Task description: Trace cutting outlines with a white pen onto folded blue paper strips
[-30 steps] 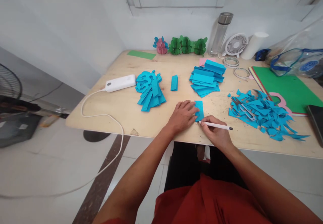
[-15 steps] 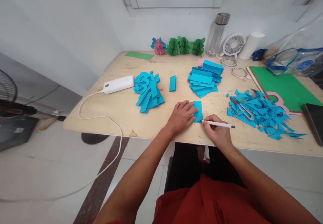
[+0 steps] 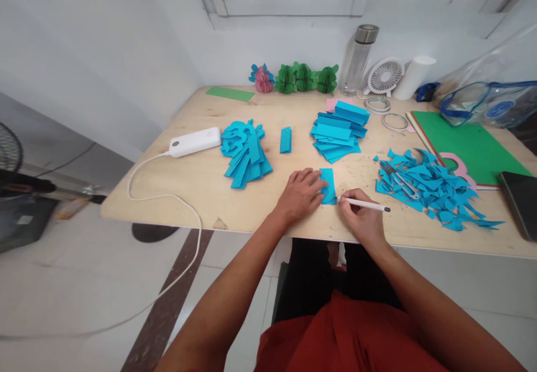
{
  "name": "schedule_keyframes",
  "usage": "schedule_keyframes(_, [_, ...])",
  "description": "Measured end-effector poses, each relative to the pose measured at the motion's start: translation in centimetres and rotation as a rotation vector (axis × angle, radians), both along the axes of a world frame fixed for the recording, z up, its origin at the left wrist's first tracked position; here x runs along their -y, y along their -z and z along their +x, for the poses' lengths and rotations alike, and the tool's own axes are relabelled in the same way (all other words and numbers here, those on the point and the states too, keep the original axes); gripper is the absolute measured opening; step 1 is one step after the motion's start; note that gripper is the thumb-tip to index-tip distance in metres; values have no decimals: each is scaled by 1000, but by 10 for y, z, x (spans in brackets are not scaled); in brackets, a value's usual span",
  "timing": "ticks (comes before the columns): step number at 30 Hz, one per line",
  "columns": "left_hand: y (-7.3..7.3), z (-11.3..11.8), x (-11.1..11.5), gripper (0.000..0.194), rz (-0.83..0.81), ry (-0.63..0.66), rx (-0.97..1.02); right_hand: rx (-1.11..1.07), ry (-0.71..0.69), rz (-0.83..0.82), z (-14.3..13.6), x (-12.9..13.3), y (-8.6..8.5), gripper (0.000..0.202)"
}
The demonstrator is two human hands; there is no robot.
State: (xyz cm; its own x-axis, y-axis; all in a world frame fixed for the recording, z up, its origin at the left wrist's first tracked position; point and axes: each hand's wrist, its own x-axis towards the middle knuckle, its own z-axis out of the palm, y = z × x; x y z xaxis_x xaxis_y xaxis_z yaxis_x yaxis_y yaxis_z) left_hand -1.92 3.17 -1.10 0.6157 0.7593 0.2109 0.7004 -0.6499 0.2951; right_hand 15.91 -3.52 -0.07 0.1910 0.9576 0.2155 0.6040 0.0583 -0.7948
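Note:
A small blue paper piece (image 3: 328, 184) lies near the table's front edge. My left hand (image 3: 301, 194) rests flat on its left side, fingers a little spread. In my right hand (image 3: 361, 215) is a white pen (image 3: 364, 204), its tip at the paper's lower right edge, where a short dark line shows. Beyond the paper is a pile of folded blue strips (image 3: 338, 131). A single folded blue piece (image 3: 286, 140) lies to the left of that pile, and farther left are cut and folded blue shapes (image 3: 245, 151).
Blue scraps (image 3: 432, 187) with scissors (image 3: 400, 182) among them lie to the right, beside green sheets (image 3: 482, 142) and a dark phone (image 3: 520, 204). A white power bank (image 3: 195, 141) with a cable sits left. Bottle (image 3: 358, 61), fan (image 3: 385, 76) and paper figures (image 3: 305, 77) stand at the back.
The pen tip has shifted slightly right off the paper's edge, and a dark line now shows at the lower right of the paper. The camera view has shifted a little.

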Motion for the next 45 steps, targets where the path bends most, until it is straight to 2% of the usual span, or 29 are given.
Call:
schedule_keyframes(6, [-1,1,1,26,2,-2,4,-29,25,12,2,-2,4,15])
schedule_keyframes(10, [-1,1,2,27,0,-10,2,-154,57,44,5,-3,5,19])
schedule_keyframes(13, [-1,1,2,27,-4,-11,-4,-202,22,51,5,-2,4,23])
schedule_keyframes(19, [-1,3,2,32,-21,-30,0,-9,-119,110,5,-3,6,29])
schedule_keyframes(24, [0,3,1,30,-22,-32,15,173,-174,157,4,-1,7,31])
schedule_keyframes(40, [2,4,1,27,14,-20,6,243,-181,197,3,0,8,33])
schedule_keyframes(45, [2,2,2,28,21,-11,8,258,-139,193,1,-1,7,34])
